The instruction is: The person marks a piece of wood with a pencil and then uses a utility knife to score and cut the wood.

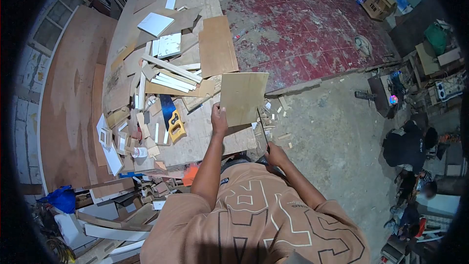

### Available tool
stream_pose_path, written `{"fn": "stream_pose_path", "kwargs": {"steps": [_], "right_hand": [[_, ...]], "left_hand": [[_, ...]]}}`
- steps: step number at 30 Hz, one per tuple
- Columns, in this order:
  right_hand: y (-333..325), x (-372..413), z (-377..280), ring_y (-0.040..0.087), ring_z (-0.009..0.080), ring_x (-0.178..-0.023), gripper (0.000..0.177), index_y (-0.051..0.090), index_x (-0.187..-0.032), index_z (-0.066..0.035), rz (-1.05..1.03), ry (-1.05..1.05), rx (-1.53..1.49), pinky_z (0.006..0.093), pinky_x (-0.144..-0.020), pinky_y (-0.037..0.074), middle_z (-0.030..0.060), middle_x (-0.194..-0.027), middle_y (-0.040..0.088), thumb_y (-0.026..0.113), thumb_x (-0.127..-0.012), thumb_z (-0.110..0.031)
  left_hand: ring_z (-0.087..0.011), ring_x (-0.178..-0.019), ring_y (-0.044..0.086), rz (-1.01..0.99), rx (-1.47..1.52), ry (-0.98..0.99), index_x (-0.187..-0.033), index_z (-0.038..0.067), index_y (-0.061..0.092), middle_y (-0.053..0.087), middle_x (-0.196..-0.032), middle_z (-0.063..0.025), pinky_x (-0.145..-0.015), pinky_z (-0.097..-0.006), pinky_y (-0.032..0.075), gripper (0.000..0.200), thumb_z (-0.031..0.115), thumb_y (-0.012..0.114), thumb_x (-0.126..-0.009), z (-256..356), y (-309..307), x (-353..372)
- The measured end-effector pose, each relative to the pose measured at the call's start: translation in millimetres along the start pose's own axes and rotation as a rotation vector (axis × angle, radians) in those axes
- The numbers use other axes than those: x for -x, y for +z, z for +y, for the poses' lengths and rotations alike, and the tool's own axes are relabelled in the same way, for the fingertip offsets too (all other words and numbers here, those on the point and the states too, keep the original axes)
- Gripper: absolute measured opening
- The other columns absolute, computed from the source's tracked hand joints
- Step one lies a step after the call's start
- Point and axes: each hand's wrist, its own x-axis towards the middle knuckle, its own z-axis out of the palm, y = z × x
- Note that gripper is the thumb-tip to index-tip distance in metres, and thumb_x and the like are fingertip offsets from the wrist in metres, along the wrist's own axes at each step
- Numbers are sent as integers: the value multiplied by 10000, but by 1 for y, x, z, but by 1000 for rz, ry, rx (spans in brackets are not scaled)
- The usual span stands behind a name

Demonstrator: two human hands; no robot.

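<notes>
My left hand (219, 119) grips the lower left edge of a square plywood panel (243, 97) and holds it up over the right end of the workbench (195, 139). My right hand (276, 154) is closed around the handle of a thin dark blade-like tool (262, 128). The tool's tip rests against the panel's lower right edge. My arms reach out from an orange shirt with white letters.
The bench carries plywood offcuts, white strips (171, 80) and a handsaw with a yellow handle (172, 117). A large board (68, 102) leans at the left. Scrap wood lies below the bench. A person (408, 149) crouches on the concrete floor at right.
</notes>
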Motion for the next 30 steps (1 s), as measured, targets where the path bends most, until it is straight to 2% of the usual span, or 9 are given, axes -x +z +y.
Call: {"fn": "stream_pose_path", "kwargs": {"steps": [6,9,18,20,24,26,27,29,30], "right_hand": [[3,2,6,623,451,-942,307,533,-1080,-1,-7,6,-3,525,-818,495,268,-978,655,646,-834,-147],[4,3,9,625,449,-943,314,544,-1080,1,1,12,29,525,-818,495,272,-984,654,651,-829,-153],[-3,11,10,627,447,-943,350,570,-1073,6,-36,7,41,523,-817,494,274,-979,656,626,-864,-269],[-5,15,8,628,449,-940,344,584,-1052,9,-54,60,-34,525,-815,492,275,-979,656,614,-871,-282],[-5,15,10,626,449,-938,329,592,-1029,12,4,49,-7,527,-812,489,281,-967,652,591,-883,-283],[4,15,20,660,409,-772,289,596,-968,16,61,-4,6,501,-720,506,255,-832,661,617,-875,-257],[7,17,20,660,409,-772,289,596,-968,16,57,-3,3,501,-720,506,255,-832,661,617,-875,-257],[4,12,19,627,445,-924,319,602,-1015,8,18,36,64,528,-799,490,276,-948,652,569,-894,-285],[1,10,18,627,445,-924,319,602,-1015,8,25,38,59,528,-799,490,276,-948,652,569,-894,-285]], "left_hand": [[-158,-956,561,-9,-3,-25,-1143,7,520,597,-1029,-75,-894,-316,445,233,98,498,-930,-36,3,1],[-207,-1017,558,30,-6,-137,-1127,-6,525,600,-1066,-120,-940,-330,418,215,62,472,-930,-34,2,9],[-211,-1058,559,66,61,-210,-1183,-30,508,600,-1122,-130,-954,-320,407,269,44,457,-929,-63,-2,28],[-200,-1045,563,14,202,-228,-1196,-24,501,601,-1121,-116,-942,-314,417,274,44,461,-933,-69,-3,29],[-181,-1034,566,-94,399,-238,-1202,-15,502,603,-1117,-105,-931,-304,427,273,41,459,-938,-33,-6,28],[-166,-1028,569,-135,353,-300,-1203,-4,506,604,-1116,-97,-920,-299,437,269,39,450,-943,-42,-12,30],[-166,-1028,569,-134,350,-304,-1203,-4,506,604,-1116,-97,-920,-299,437,269,39,450,-943,-44,-17,35],[-166,-1039,565,-137,419,-324,-1198,7,509,604,-1121,-87,-942,-297,421,267,25,462,-935,-45,-17,29],[-166,-1039,565,-145,417,-320,-1198,7,509,604,-1121,-87,-942,-297,421,267,25,462,-935,-47,-16,27]]}}
